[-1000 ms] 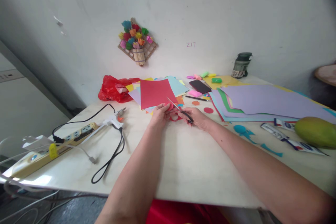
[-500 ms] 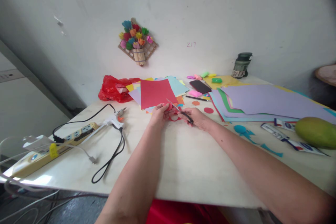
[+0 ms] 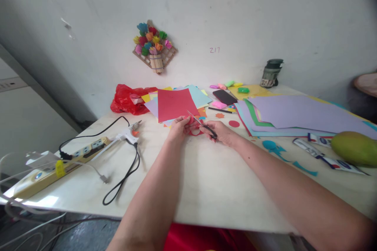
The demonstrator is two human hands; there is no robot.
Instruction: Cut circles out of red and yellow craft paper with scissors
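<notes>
My left hand [image 3: 180,127] pinches a piece of red paper [image 3: 194,130] near the middle of the table. Scissors with dark handles [image 3: 211,131] are gripped in my right hand [image 3: 218,132], their blades pointing up and left across the red paper. The two hands are close together. Just behind them a red sheet [image 3: 176,104] lies on a pile of coloured papers. To the right of the scissors rests a red paper circle [image 3: 234,124], with an orange cut shape [image 3: 219,115] behind it.
On the left are a glue gun [image 3: 129,135] and a power strip [image 3: 55,172] with cables. Large coloured sheets [image 3: 282,111], blue scraps [image 3: 273,147], glue tubes [image 3: 341,163] and a green fruit [image 3: 355,148] lie right. A phone [image 3: 224,97] and bottle [image 3: 271,73] stand behind.
</notes>
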